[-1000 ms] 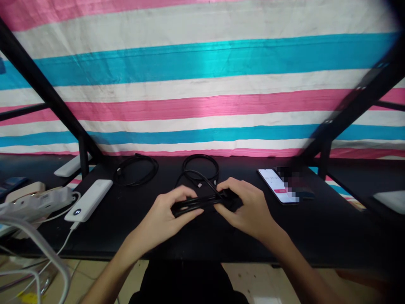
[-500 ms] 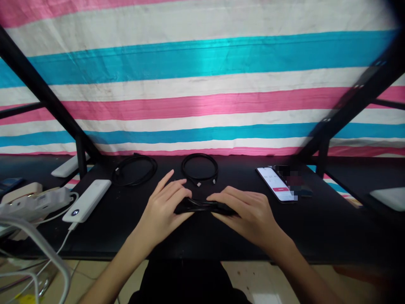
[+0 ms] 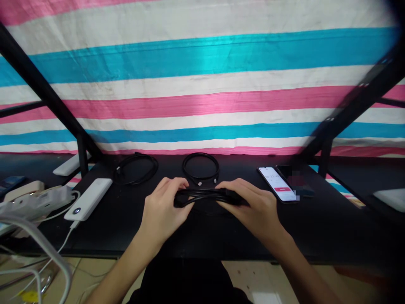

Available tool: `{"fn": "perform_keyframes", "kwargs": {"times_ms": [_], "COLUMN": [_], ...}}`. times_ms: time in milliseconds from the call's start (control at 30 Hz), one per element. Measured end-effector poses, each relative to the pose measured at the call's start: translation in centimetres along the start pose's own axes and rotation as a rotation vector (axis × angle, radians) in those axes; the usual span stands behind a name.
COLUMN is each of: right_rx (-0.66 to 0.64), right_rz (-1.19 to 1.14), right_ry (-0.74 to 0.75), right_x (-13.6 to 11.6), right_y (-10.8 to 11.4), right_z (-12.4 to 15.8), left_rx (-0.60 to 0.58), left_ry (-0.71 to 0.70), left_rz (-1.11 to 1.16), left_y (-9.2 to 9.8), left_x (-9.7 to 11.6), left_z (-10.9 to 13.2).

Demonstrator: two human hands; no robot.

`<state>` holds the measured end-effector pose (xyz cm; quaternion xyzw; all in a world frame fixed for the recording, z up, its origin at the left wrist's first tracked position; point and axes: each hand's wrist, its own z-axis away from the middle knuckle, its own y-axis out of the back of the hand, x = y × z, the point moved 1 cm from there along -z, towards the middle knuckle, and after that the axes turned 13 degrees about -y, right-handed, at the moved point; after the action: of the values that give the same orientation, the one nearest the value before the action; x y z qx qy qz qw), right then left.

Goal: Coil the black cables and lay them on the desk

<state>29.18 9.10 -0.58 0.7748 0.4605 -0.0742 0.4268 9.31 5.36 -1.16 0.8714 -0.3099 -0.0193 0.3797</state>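
Observation:
Both of my hands hold one bundle of black cable (image 3: pixel 204 196) just above the black table (image 3: pixel 202 236). My left hand (image 3: pixel 163 209) is curled round the bundle's left end. My right hand (image 3: pixel 253 207) grips its right end, fingers wrapped over the strands. The bundle lies roughly level between them. Behind my hands, a coiled black cable (image 3: pixel 200 167) lies flat on the table, its plugs pointing toward me. A second, looser black coil (image 3: pixel 136 169) lies further left.
A white power bank (image 3: pixel 88 199) with a white lead sits at the left, beside a white power strip (image 3: pixel 34 200). A lit phone (image 3: pixel 278 184) lies at the right. Black frame struts (image 3: pixel 41 90) rise on both sides before a striped tarp (image 3: pixel 202 84).
My hands have lifted the cable bundle slightly off the table and closed more tightly round its ends; the left fingers, spread half a second ago, are now curled.

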Motion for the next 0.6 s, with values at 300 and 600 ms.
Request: {"fn": "perform_keyframes", "kwargs": {"times_ms": [300,600], "right_rx": [0.075,0.208], "right_rz": [-0.018,-0.255], "right_ry": [-0.096,-0.368], "right_x": [1.3,0.7], "right_y": [0.0,-0.4], "right_z": [0.5,1.0], "left_rx": [-0.351,0.052], "left_ry": [0.249,0.238], "left_rz": [0.181,0.592], "left_y": [-0.4,-3.0], "left_x": [-0.3,-1.6], "left_z": [0.3,1.1]}}
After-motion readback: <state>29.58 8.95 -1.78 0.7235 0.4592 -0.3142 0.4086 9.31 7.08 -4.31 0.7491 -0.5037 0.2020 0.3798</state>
